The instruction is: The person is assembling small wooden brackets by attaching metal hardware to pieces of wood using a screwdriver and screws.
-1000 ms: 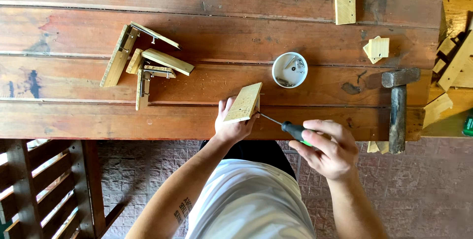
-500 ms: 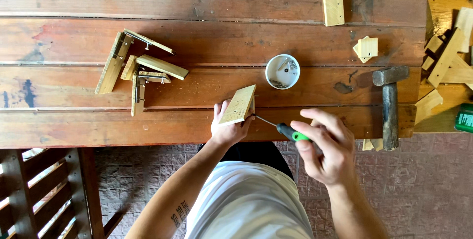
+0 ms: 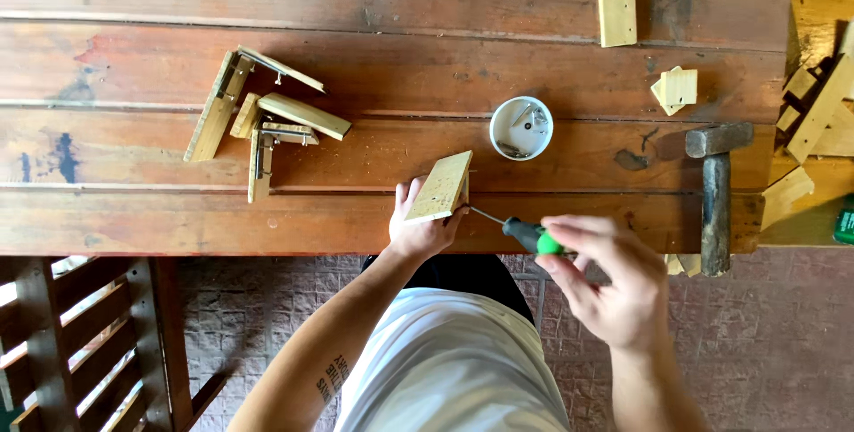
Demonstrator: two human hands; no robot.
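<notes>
- The right hand (image 3: 614, 285) is closed around a screwdriver with a green and black handle (image 3: 532, 237). It sits just off the near edge of the table, to the right of the small block.
- The thin metal tip of the screwdriver touches the right edge of a small, flat, pale wooden block (image 3: 440, 186).
- The left hand (image 3: 422, 227) holds this block tight, with fingers curled around its near end. The block stands tilted on the near plank of the long table of dark red-brown wooden planks (image 3: 267, 227).
- Compared with a moment ago, the right hand has turned a little on the handle and the fingers look blurred. The block and the tip are in the same spot. I think the hand is twisting the screwdriver, so a screw is likely going into the block's edge.
- Just past the block is a small round white cup (image 3: 521, 128) with little metal bits inside.
- Right of the block, well apart, lies a hammer with a dark head and wooden handle (image 3: 714, 187).
- Left of the block, well apart, is a pile of pale wooden strips joined with metal hinges (image 3: 262, 121).
- Far beyond the block, to the right, sit a small pale wooden square (image 3: 676, 89) and a long pale wooden piece (image 3: 616, 3).
</notes>
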